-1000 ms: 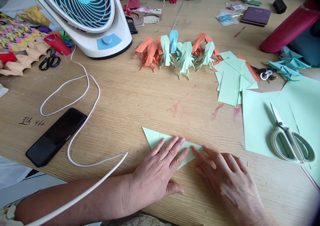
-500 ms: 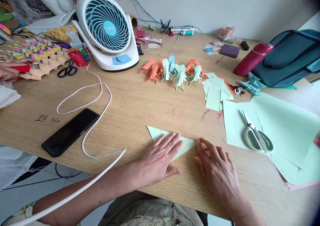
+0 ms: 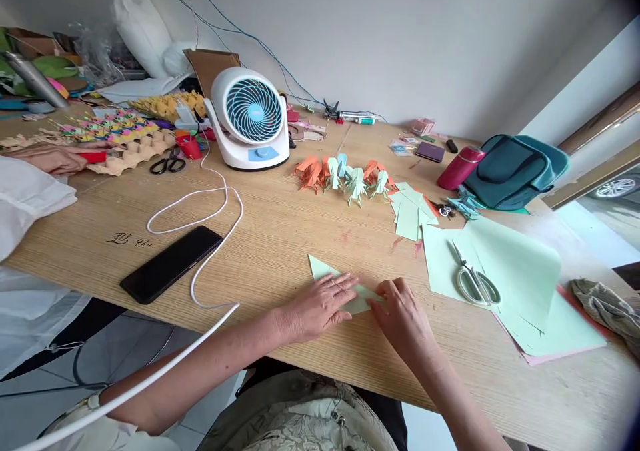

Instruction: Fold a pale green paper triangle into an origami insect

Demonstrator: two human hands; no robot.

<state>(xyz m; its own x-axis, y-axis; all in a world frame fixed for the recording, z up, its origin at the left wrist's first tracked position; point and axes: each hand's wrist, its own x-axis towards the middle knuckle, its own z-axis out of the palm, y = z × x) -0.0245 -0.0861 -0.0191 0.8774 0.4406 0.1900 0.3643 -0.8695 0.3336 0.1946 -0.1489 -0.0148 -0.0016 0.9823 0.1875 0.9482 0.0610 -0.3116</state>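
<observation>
Left hand lies open, flat on triangular pale-green paper; right hand curls at its right tip, grip unclear, scissors farther right.

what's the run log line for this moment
left hand: flat on pale green paper | right hand: at its right end | scissors: open-handled, on green sheet
</observation>
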